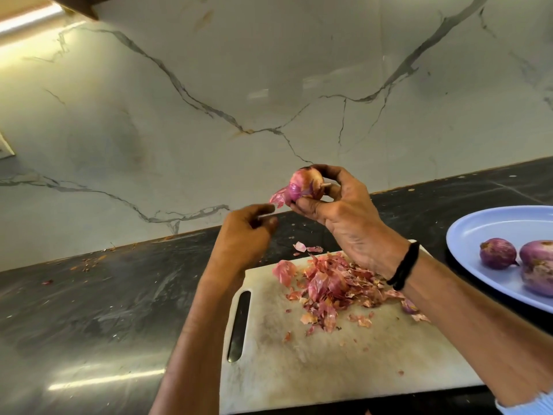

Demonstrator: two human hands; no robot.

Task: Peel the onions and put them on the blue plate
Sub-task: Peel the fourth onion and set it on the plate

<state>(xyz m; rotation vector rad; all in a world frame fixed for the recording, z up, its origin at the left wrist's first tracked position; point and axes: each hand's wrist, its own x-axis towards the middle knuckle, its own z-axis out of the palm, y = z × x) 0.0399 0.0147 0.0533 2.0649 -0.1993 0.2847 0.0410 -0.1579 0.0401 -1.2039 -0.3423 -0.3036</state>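
Cutting board [329, 354] w/ peel scraps [329, 283]; R hand [344, 214] grips half-peeled onion [306, 182], L hand [245, 232] curled at skin flap [279, 199], pinch unclear. Hard tug may tear flap short.

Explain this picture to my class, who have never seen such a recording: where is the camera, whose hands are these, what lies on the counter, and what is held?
There is no machine here. A person wears a camera on the head, so you look down at that person's own two hands. The right hand, with a black band at its wrist, holds up a half-peeled onion. The left hand has its curled fingers at a loose flap of skin. Whether it pinches the flap is unclear. Below them a white board lies on the dark counter, with a heap of peels on it. At the right, a blue plate holds other onions. Behind is a marble wall.
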